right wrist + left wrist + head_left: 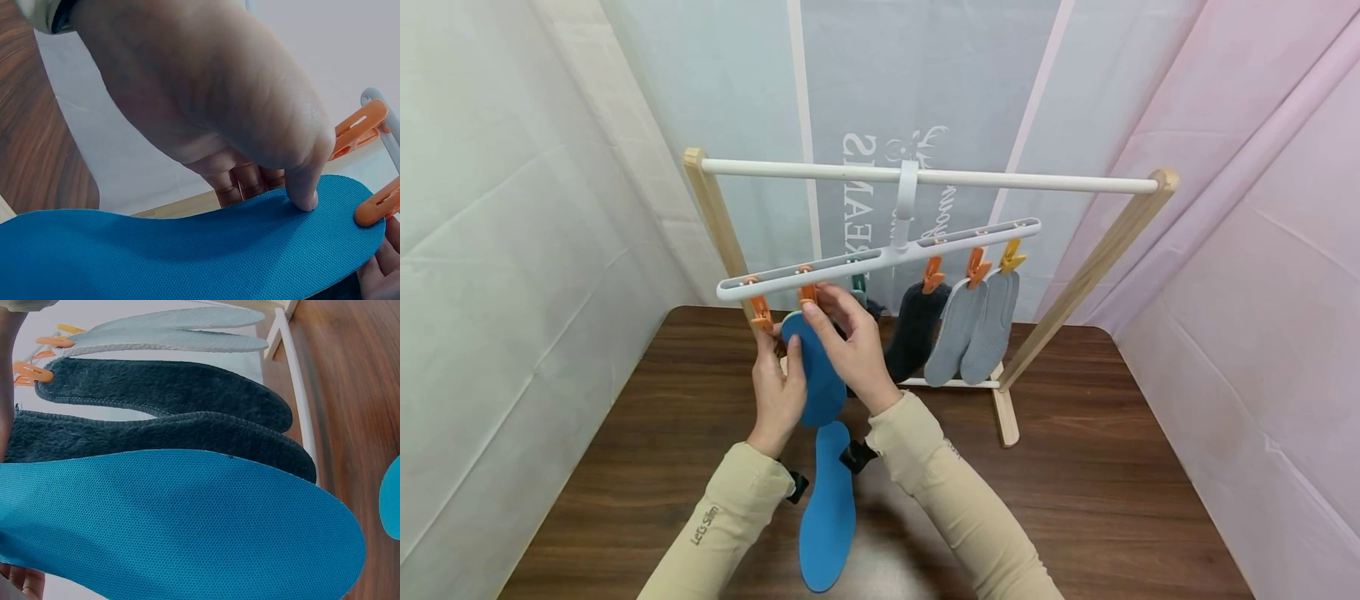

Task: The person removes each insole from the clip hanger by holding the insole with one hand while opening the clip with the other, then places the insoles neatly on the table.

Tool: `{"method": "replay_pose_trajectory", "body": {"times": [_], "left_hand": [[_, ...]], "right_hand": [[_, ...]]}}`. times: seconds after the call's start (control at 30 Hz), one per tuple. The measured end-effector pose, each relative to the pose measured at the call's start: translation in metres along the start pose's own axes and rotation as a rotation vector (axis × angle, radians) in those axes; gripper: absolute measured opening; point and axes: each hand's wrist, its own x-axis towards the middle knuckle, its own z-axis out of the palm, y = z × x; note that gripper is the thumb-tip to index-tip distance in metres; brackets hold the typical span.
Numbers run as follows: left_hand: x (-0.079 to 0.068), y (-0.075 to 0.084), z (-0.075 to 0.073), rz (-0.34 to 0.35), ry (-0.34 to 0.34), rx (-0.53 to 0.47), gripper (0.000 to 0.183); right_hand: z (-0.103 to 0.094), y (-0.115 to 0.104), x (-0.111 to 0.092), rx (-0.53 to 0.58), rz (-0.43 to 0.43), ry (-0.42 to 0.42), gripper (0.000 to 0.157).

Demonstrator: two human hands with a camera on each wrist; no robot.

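A blue insole (815,375) hangs upright, its top at an orange clip (807,287) on the left half of the white hanger (880,257). My left hand (777,392) pinches the insole's upper edge, thumb on its face and fingers behind. My right hand (857,350) has thumb and index finger around that orange clip. In the right wrist view, the clip's tip (372,212) lies over the insole's top end. A second blue insole (829,508) lies on the table below.
Dark fuzzy insoles (169,387) and two grey insoles (990,325) hang from clips on the hanger. Another orange clip (760,308) hangs at the left end. The wooden rack (1082,283) stands on the brown table (1075,500), with pale curtains (1247,275) around it.
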Motion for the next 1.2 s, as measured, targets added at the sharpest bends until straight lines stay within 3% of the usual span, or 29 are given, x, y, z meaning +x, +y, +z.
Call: {"method": "replay_pose_trajectory", "body": {"times": [0.27, 0.53, 0.87, 1.2], "left_hand": [[0.0, 0.002, 0.0, -0.027, 0.003, -0.026, 0.026], [0.0, 0.001, 0.0, -0.032, 0.002, -0.026, 0.026], [-0.001, 0.0, -0.001, -0.063, -0.014, -0.017, 0.027], [-0.003, -0.001, 0.001, -0.079, -0.016, -0.016, 0.027]], "right_hand": [[0.001, -0.025, -0.001, 0.019, 0.036, -0.014, 0.04], [0.0, 0.002, 0.004, 0.072, 0.044, -0.017, 0.037], [0.001, 0.002, 0.005, 0.102, 0.061, 0.082, 0.039], [0.0, 0.008, 0.008, 0.163, 0.048, 0.111, 0.036]]}}
